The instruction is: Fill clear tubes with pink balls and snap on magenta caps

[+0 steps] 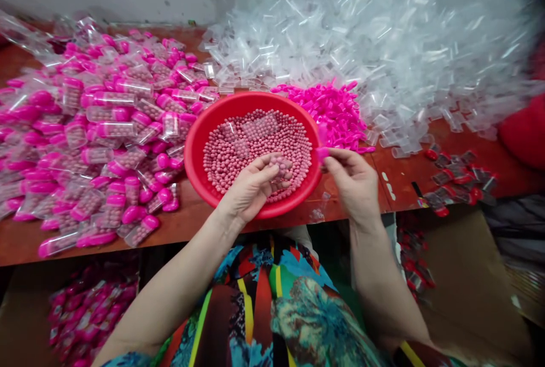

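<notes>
Head view, center of the frame: a left hand (pixel 251 185) curls, part open, with fingertips around what looks like a clear tube of pink beads (pixel 279 166), over a red basin (pixel 191 154). At the basin's right rim, a right hand (pixel 356 185) pinches a bright pink cap (pixel 322 154) between thumb and fingers. Beads could spill onto the desk (pixel 395 176) if the tube tips with its mouth uncovered, though that end cannot be made out; a loose pinch could drop the cap among the loose beads (pixel 219 157). The basin holds those beads, with clear tubes (pixel 260 126) lying on top. Capped, bead-filled tubes (pixel 106 128) crowd the left; clear tubes heap at upper right. At lower right, a cardboard box (pixel 464 282) holds red-topped pieces (pixel 415 267).
</notes>
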Action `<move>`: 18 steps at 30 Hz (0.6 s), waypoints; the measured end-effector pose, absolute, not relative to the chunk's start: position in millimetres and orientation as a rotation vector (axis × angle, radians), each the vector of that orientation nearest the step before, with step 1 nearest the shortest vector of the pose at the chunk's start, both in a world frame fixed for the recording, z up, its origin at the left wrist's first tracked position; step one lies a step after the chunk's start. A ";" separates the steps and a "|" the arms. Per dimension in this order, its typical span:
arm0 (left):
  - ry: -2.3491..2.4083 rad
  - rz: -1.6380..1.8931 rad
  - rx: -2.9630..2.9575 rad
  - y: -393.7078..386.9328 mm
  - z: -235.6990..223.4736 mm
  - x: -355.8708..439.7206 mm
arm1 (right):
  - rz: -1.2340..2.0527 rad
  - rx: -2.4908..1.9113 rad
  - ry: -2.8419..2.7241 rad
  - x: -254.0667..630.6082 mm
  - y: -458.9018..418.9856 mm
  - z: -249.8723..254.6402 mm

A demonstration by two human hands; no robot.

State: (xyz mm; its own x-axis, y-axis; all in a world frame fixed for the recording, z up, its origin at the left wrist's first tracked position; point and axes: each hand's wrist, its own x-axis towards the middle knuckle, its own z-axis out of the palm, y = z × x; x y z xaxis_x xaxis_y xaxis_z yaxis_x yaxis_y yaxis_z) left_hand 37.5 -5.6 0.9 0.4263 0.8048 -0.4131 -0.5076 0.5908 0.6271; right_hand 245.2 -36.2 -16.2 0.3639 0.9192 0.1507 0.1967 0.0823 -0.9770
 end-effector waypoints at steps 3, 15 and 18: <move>0.771 0.876 0.465 -7.7 -2.2 38.8 | 0.827 -1.295 -1.315 208.5 -28.7 5.7; 0.710 0.948 0.421 -8.6 -6.5 39.8 | 0.741 -1.221 -1.561 198.1 -19.1 6.0; 0.702 0.951 0.435 -9.3 -7.7 39.6 | 0.711 -1.245 -1.538 195.3 -22.2 3.0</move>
State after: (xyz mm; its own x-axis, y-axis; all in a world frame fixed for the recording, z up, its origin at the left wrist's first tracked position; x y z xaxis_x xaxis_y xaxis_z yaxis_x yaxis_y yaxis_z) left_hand 39.6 -9.3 -7.7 0.3892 0.8522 -0.3496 -0.5853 0.5219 0.6205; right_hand 195.3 -22.2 3.0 0.0214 0.9443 0.3283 0.3614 0.2989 -0.8832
